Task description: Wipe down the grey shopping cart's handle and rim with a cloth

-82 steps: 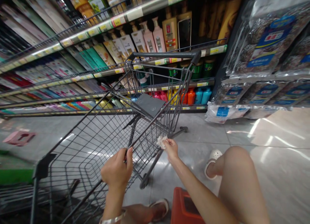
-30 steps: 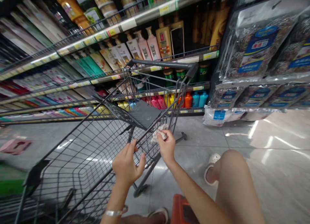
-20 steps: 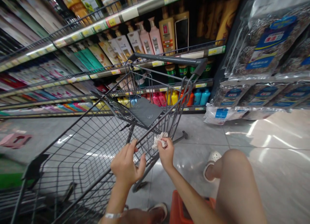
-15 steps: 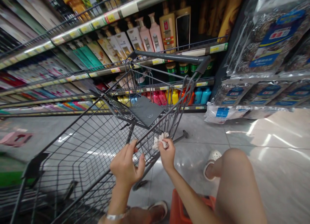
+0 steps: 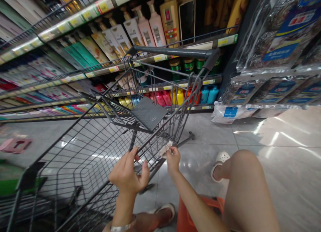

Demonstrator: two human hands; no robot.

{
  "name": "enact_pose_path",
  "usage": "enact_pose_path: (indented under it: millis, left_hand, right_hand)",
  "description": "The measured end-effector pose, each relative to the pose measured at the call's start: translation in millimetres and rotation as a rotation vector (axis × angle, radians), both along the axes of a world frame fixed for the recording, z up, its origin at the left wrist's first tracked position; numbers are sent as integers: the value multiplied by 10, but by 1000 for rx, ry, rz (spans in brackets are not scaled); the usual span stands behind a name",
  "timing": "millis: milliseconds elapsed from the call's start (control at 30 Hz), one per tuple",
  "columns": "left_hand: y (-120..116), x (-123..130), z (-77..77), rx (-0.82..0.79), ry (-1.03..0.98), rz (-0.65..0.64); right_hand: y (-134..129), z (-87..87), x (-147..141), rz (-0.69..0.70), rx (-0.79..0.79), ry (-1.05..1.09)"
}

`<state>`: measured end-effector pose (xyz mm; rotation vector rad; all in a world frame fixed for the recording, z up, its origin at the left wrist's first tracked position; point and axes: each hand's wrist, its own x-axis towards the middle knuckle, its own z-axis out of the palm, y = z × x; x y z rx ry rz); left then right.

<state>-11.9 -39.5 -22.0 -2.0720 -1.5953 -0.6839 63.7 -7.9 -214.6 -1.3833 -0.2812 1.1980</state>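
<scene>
A grey wire shopping cart [image 5: 173, 51] stands tilted across the view, its handle toward the shelves. My left hand [image 5: 129, 173] rests on the near top rail of the cart, fingers curled over it and thumb apart. In my right hand [image 5: 173, 160], a crumpled whitish tissue [image 5: 165, 149] is pinched between thumb and fingers, close against the cart's side wires. Behind the rail, the grey child-seat flap [image 5: 149, 113] lies folded out inside the basket.
Shelves of pump bottles [image 5: 156, 24] line the far side. Packs of steel scourers [image 5: 278, 91] hang at the right. Below me is an orange plastic stool or basket [image 5: 184, 215]. A pink stool [image 5: 16, 145] stands on the floor at left.
My right hand has shifted slightly, and the tissue now looks flatter and more stretched out. My left hand stays on the rail, a little further left in view. The view has tilted slightly.
</scene>
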Motion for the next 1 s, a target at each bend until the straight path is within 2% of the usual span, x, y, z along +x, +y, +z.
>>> enact_pose_path:
  millis: [167, 400, 667, 1000]
  left_hand:
    - [3, 8, 3, 10, 8, 4]
    - [3, 1, -2, 5, 1, -3]
    - [-12, -2, -7, -6, -17, 3]
    - [-29, 5, 0, 2, -13, 0]
  right_hand:
    - [-4, 56, -38, -92, 7, 19]
    - [-20, 179, -48, -99, 10, -86]
    - [-41, 376, -50, -24, 20, 134]
    - [-15, 687, 89, -61, -57, 432]
